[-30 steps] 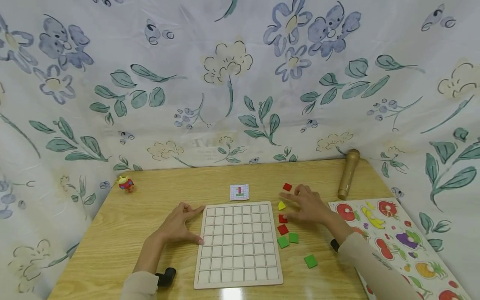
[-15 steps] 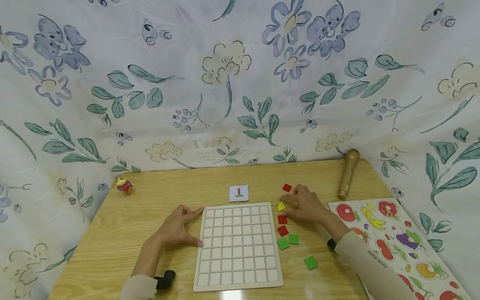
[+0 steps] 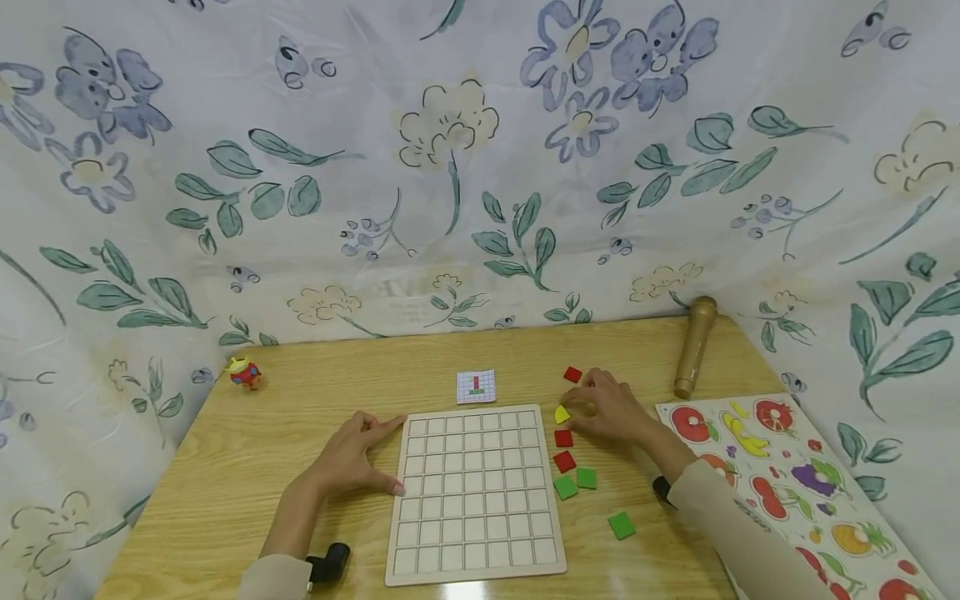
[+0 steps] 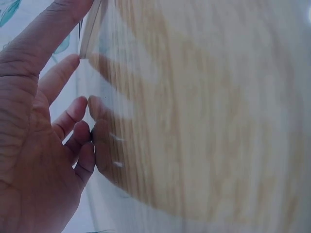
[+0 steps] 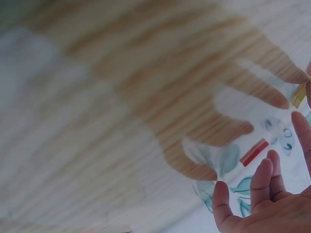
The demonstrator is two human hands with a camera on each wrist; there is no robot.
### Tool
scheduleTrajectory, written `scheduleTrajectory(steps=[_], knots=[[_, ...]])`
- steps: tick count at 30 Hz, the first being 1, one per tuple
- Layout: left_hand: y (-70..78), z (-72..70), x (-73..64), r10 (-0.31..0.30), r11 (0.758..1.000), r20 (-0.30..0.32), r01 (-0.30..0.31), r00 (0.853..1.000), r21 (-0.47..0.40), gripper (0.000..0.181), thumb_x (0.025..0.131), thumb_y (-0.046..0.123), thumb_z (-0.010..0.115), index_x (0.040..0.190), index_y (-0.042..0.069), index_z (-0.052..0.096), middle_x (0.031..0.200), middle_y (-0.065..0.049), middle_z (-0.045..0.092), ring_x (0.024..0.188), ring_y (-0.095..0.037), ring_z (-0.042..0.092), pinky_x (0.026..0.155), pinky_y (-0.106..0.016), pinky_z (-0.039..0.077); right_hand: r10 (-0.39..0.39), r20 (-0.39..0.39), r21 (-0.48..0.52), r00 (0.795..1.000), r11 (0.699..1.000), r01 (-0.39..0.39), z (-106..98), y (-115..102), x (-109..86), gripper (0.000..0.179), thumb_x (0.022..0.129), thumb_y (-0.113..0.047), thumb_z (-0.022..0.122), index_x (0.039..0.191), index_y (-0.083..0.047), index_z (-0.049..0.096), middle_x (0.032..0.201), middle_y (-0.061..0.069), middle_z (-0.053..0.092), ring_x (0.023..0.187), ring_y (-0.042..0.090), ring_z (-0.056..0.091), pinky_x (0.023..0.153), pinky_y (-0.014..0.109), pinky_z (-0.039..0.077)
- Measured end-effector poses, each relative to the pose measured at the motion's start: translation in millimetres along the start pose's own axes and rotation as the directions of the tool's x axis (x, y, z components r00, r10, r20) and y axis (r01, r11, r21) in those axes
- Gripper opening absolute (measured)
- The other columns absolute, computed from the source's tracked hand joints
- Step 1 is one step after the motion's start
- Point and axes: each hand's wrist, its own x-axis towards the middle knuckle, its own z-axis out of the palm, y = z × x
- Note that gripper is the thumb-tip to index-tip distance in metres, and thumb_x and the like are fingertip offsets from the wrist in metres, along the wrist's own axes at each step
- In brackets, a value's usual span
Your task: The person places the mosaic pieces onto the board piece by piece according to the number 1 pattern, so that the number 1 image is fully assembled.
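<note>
The left hand (image 3: 348,457) reaches to the left edge of the grid board (image 3: 476,481). Its thumb and pointing finger spread wide, touching that edge. Right of the board, the right hand (image 3: 609,408) bends its fingers, pinching the yellow tile (image 3: 562,415). Red squares (image 3: 565,461) and green squares (image 3: 621,525) lie on that side too.

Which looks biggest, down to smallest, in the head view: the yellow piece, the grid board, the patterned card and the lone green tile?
1. grid board
2. patterned card
3. lone green tile, though nearness to the camera helps it
4. yellow piece
</note>
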Motion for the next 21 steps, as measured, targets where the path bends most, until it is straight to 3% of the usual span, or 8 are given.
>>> scheduleTrajectory(steps=[9,16,21], knots=[[1.8,-0.3,-3.0,-0.011,1.0,-0.001,0.011,1.0,-0.008,0.106,0.056,0.06,0.089,0.147,0.021,0.05,0.101,-0.003,0.037,0.088,-0.019,0.034,0.074,-0.033,0.029,0.021,0.023,0.042,1.0,0.999,-0.022,1.5,-2.0,1.8,0.023,0.081,-0.029,0.082,0.101,-0.02,0.078,0.1,-0.002,0.051,0.096,0.017,0.046,0.078,0.039,0.033],[0.8,-0.2,-2.5,-0.015,1.0,0.004,0.015,1.0,0.001,0.108,0.056,0.062,0.088,0.148,0.023,0.048,0.102,-0.003,0.038,0.087,-0.019,0.034,0.073,-0.033,0.029,-0.054,0.022,0.031,0.998,0.998,0.053,1.8,-3.0,1.8,0.019,0.08,-0.025,0.082,0.093,-0.012,0.076,0.095,-0.004,0.054,0.089,0.013,0.054,0.076,0.036,0.038],[0.9,0.2,-1.2,-0.016,1.0,0.0,0.016,1.0,0.019,0.109,0.055,0.065,0.087,0.148,0.024,0.048,0.102,-0.003,0.039,0.087,-0.019,0.035,0.074,-0.033,0.029,-0.051,0.018,0.044,0.999,0.998,0.05,0.9,-3.3,1.2,0.018,0.078,-0.023,0.082,0.089,-0.011,0.074,0.095,-0.005,0.053,0.087,0.012,0.055,0.075,0.034,0.038]])
